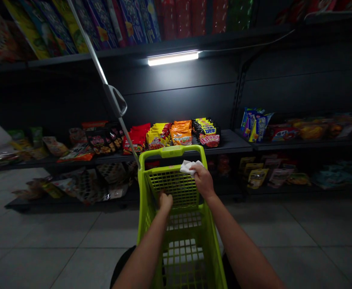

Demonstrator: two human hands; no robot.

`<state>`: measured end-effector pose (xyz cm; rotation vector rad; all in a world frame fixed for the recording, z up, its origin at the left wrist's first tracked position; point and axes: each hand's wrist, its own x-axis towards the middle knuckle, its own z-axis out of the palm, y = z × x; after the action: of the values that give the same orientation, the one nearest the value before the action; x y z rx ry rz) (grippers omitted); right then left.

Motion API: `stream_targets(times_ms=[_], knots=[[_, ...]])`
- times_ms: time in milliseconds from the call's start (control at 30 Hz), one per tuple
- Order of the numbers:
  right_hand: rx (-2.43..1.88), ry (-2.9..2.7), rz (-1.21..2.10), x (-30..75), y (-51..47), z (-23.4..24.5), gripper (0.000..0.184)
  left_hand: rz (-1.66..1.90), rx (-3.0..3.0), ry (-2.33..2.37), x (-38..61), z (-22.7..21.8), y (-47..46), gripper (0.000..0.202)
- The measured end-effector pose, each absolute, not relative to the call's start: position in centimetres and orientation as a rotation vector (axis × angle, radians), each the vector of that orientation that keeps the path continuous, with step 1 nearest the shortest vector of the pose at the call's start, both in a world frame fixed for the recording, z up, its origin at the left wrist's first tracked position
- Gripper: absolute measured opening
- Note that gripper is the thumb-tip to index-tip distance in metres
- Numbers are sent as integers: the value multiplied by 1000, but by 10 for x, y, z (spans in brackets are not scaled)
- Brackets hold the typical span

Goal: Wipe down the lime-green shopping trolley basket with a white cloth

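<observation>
A lime-green plastic shopping basket [212, 257] stands in front of me, tilted up on end with its handle [176, 151] at the far side. My left hand [165, 200] reaches inside and presses against the mesh wall, fingers curled. My right hand [203, 180] is closed on a white cloth [189, 166], held against the basket's upper right rim. A grey metal pole with a loop grip [115, 100] leans from the basket's left corner up to the top shelf.
Dark store shelves [233, 142] run across ahead, holding rows of snack packets [180, 134] at mid height and more on the lower shelves. A strip light [172, 58] glows under the top shelf. Grey floor tiles [299, 237] lie on both sides.
</observation>
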<state>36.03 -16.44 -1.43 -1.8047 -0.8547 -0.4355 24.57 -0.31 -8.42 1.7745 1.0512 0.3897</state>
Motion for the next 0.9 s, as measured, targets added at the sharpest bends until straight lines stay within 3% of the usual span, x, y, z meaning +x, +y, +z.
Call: stream_targets(times_ms=[333,433,567,800,900], knots=[[-1842,-899,-412,356,-170,-14,32,60,2509,966,237,-82,-11,38],[-1804,-895,-394,355,-170,-14,32,-39,2682,872,229,-62,-8,37],[-1587,-806,-347,355,-173,-13,32,-80,2882,666,199,-24,-13,17],[-1144,-344,-231,310,-224,4,22,-87,3032,422,163,40,-5,27],[-997,-93,-53,269,-249,4,27,-83,3048,383,165,58,4,29]])
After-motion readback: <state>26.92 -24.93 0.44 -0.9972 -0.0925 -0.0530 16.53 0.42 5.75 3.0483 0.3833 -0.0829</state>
